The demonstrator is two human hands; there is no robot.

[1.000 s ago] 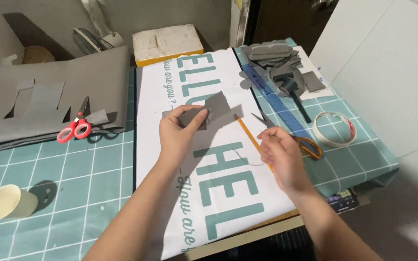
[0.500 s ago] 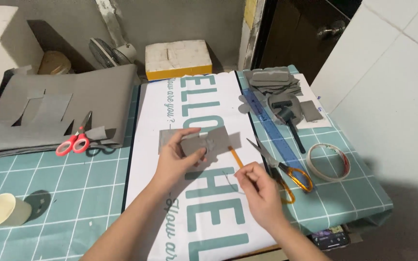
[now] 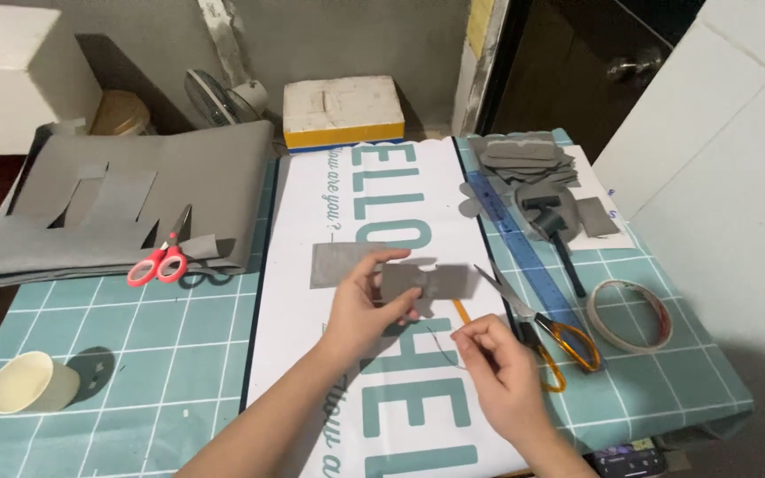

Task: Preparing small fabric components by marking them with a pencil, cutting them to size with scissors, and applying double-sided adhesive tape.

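- At the left edge, a folded grey fabric sheet (image 3: 126, 212) runs out of the frame; the things behind it in the upper left are too dark to make out.
- A thin thread (image 3: 440, 347) between the hands is barely visible; whether a needle is there cannot be told.
- The teal cutting mat (image 3: 135, 354) covers the table, with a white printed sheet (image 3: 382, 204) down its middle; grey wall above, white tiles at right.
- Lower left stands a paper cup (image 3: 30, 382); red-handled scissors (image 3: 161, 263) lie on the fabric's edge.
- At centre, the left hand (image 3: 360, 310) pinches a grey bow-shaped fabric piece (image 3: 422, 281) held above the sheet.
- The right hand (image 3: 498, 372), lower centre, is closed with fingertips pinched on the thread.
- Right of it lie orange-handled scissors (image 3: 551, 341), a blue ruler (image 3: 515, 248), a tape roll (image 3: 628, 314) and stacked grey cut-outs (image 3: 515, 159).
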